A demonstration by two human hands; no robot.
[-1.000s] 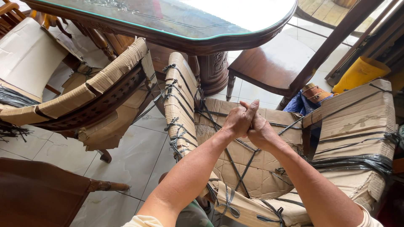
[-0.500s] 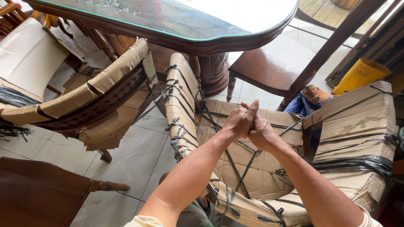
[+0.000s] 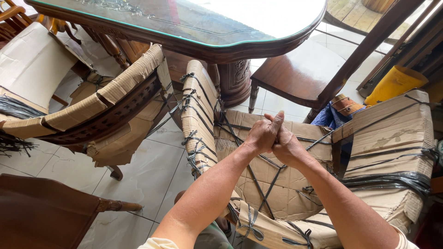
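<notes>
gripping black straps (image 3: 270,184) (corrugated cardboard (image 3: 295,203))

1. Your left hand (image 3: 261,135) and right hand (image 3: 287,145) are bare: no gloves, rings or watch show.
2. Both your forearms are uncovered.
3. At the bottom edge of the frame, short pale cream sleeves (image 3: 158,243) end above your elbows.

White tiled floor (image 3: 152,161), cardboard-wrapped chairs (image 3: 277,184), glass-topped table (image 3: 194,27)
</notes>
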